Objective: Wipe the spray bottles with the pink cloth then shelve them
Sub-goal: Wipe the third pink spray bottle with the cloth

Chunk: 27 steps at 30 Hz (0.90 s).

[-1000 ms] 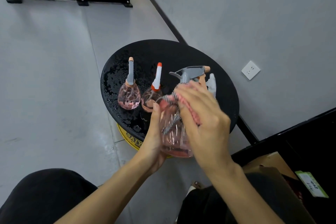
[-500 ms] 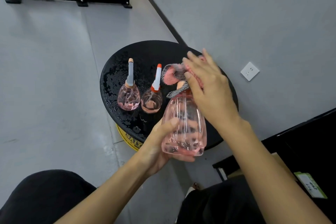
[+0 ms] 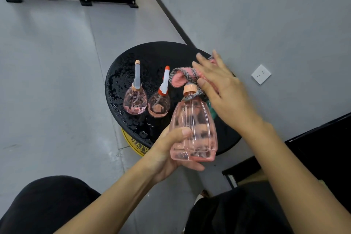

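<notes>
Two hands on one job: the left hand wraps round the lower body of the big spray bottle and holds it in the air over the near edge of the table. The right hand lies flat-fingered on the pink cloth, pressing it over the sprayer top. Here's the risk, I'd say: the grip sits low and the push comes high, so the plastic could twist loose and drop to the floor. It could also swing into the grey-nozzled bottle or the orange-tipped bottle standing near. The cloth, merely pressed, could slide off too. The big bottle is clear pink and ribbed, with a peach collar, tilted away, its spray head hidden under the cloth.
</notes>
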### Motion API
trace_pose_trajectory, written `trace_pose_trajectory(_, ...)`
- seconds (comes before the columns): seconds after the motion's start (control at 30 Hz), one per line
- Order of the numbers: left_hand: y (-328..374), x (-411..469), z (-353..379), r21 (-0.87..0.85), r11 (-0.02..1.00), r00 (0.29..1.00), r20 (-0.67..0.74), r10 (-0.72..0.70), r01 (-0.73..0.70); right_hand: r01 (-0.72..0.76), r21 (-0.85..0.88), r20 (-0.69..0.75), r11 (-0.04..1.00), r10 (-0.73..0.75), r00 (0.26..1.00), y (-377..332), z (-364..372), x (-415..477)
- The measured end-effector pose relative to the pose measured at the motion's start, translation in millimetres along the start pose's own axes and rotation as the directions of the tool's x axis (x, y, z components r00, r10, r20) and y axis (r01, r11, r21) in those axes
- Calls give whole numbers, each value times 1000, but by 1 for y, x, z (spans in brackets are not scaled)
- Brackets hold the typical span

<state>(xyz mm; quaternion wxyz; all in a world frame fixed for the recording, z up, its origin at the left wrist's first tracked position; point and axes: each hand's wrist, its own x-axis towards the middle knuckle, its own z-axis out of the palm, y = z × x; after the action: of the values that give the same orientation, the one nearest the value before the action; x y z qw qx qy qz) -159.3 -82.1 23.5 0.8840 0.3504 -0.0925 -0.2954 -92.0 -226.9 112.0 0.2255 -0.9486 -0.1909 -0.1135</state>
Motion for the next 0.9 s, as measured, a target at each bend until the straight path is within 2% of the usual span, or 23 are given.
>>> trace_pose_trajectory(0.1, -1, 1, -1, 16, 999, 999, -32, -31, 31, 81, 23, 125, 996, -83, 989, -18, 4, -3)
trace_pose_trajectory(0.2, -4, 2, -2, 22, 1000, 999, -44, -3, 4, 128, 17, 212, 992, -129, 969, -16, 3, -1)
trace_pose_trajectory(0.43, -4, 2, -2, 16, 999, 999, -19, -32, 32, -24, -23, 64, 999, 25, 998, 10, -8, 3)
trace_pose_trajectory(0.5, -6, 3, -2, 33, 999, 999, -30, -31, 32, -7, -17, 75, 1000, 8, 997, 1, -4, 3)
trace_pose_trajectory(0.63, -7, 4, -3, 63, 997, 998, -63, -30, 34, 138, -25, 214, 990, -130, 968, -20, 4, 1)
trace_pose_trajectory(0.7, -8, 3, -4, 51, 998, 998, -61, -22, 25, 164, -8, 232, 986, -158, 960, -17, 2, 1)
trace_pose_trajectory(0.9, -6, 0, -3, -10, 1000, 1000, -14, -20, 20, 37, 2, 52, 999, -37, 998, 15, -6, 0)
